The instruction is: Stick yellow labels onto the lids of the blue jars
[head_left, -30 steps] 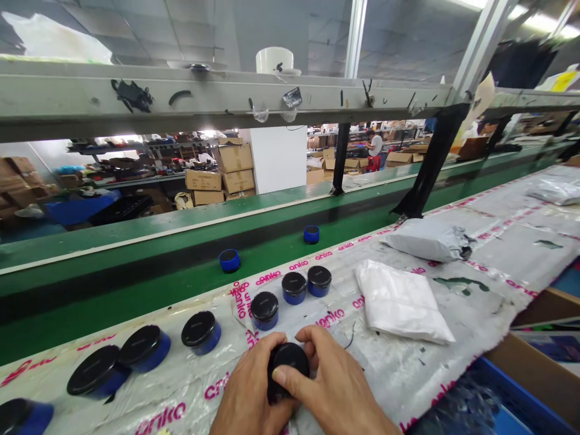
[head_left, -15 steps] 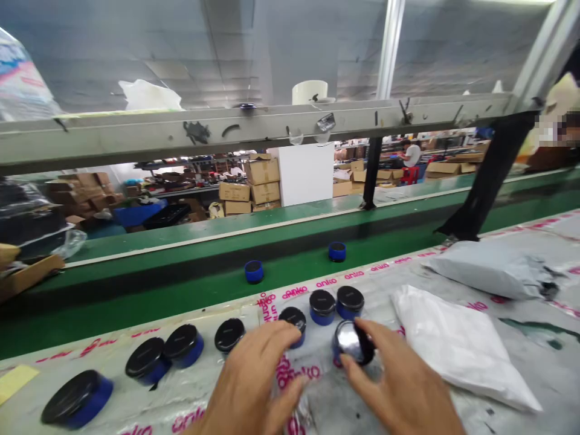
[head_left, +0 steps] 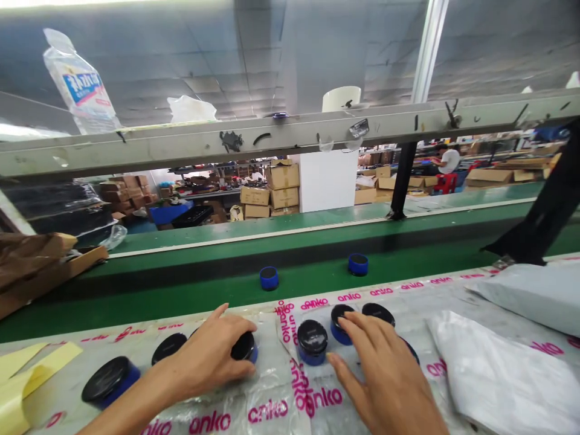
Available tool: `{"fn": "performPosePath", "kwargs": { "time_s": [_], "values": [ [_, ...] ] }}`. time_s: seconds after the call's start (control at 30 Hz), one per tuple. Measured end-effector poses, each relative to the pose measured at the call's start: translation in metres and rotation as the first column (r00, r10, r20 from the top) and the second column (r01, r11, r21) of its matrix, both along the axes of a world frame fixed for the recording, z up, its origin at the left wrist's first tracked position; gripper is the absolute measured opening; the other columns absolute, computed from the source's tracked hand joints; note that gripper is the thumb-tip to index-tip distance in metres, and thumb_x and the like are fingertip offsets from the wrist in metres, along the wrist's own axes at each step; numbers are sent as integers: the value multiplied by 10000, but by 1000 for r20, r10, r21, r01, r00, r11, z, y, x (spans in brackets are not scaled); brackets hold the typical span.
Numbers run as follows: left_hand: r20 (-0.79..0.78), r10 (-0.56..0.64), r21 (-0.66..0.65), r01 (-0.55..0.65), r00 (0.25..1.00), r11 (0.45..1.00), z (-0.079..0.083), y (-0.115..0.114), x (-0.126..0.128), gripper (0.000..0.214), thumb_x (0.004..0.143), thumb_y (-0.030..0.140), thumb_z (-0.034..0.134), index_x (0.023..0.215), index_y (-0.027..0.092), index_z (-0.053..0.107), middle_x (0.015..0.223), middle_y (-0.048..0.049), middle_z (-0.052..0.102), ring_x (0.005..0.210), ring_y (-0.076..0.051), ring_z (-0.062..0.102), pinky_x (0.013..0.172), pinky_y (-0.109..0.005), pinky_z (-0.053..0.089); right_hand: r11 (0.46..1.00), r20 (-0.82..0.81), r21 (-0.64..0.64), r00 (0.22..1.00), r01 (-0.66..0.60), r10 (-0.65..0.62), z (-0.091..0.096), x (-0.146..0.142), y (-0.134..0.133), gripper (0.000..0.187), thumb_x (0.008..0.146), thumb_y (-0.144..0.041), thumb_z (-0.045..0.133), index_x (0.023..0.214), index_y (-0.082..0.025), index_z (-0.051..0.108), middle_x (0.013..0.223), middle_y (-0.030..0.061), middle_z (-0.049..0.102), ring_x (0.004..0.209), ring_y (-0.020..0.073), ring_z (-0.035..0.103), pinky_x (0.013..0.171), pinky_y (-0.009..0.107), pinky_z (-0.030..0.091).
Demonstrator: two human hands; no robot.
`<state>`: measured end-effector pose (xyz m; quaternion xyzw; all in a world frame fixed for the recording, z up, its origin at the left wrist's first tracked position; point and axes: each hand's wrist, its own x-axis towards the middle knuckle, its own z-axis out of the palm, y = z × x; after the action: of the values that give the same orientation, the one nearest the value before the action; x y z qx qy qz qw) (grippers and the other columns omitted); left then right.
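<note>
Several small blue jars with black lids stand in a row on the plastic-covered bench [head_left: 272, 411] printed with pink "anko". My left hand [head_left: 212, 356] is curled over one black-lidded jar [head_left: 245, 347], its index finger lifted. My right hand [head_left: 380, 371] lies flat with fingers stretched over the jars at the right. Its fingertips touch one jar [head_left: 339, 314], beside another jar [head_left: 378, 312], and it covers a third whose edge [head_left: 410, 350] shows. A further jar [head_left: 312, 341] stands just left of its thumb.
Two more lidded jars [head_left: 168, 347] [head_left: 109, 380] sit to the left. Two lidless blue jars [head_left: 269, 278] [head_left: 357, 264] stand on the green conveyor [head_left: 181, 290]. White plastic bags [head_left: 502, 374] lie at the right, yellow paper [head_left: 27, 374] and a cardboard box [head_left: 45, 266] at the left.
Both hands held one jar together a second ago. They have since parted: the left went left onto a jar in the row, the right set its jar down among those at the right.
</note>
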<state>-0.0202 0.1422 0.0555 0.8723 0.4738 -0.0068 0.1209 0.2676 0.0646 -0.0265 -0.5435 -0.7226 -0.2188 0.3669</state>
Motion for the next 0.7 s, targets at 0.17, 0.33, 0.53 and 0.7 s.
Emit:
{"fn": "performPosePath", "kwargs": {
  "time_s": [0.17,0.33,0.53,0.7],
  "values": [
    [-48,61,-19,-62,997,998,4,-4,-18,438,815,314,624,1239,213,664,1194,-63,671,1167,-255,616,1243,-602,-52,974,39,-212,995,-78,88,-5,-25,30,547,746,-274,785,1264,-154,657,1327,125,632,1295,384,501,1094,624,311],
    [15,57,-93,-55,998,994,10,10,-25,536,804,528,711,1247,231,654,1252,-49,643,1214,-273,583,1247,-548,160,910,-25,-403,995,-98,96,-14,-33,41,603,760,-305,782,1329,-157,649,1197,80,691,1296,371,505,1166,639,189],
    [36,81,173,-86,996,981,-10,97,5,771,908,477,614,1549,118,383,1595,-131,366,1452,-270,387,1200,-374,313,940,14,-342,1000,-7,12,-16,-31,42,556,762,-262,740,1294,-112,677,1214,120,682,1315,382,478,1191,618,129],
    [-37,60,152,-54,998,987,-39,142,35,806,872,301,610,1584,61,319,1516,-209,427,1273,-347,571,1079,-423,444,873,-37,-487,999,-15,-3,-2,-27,36,652,842,-466,738,1392,-142,603,1366,111,620,1427,358,387,1239,606,98]
  ]
}}
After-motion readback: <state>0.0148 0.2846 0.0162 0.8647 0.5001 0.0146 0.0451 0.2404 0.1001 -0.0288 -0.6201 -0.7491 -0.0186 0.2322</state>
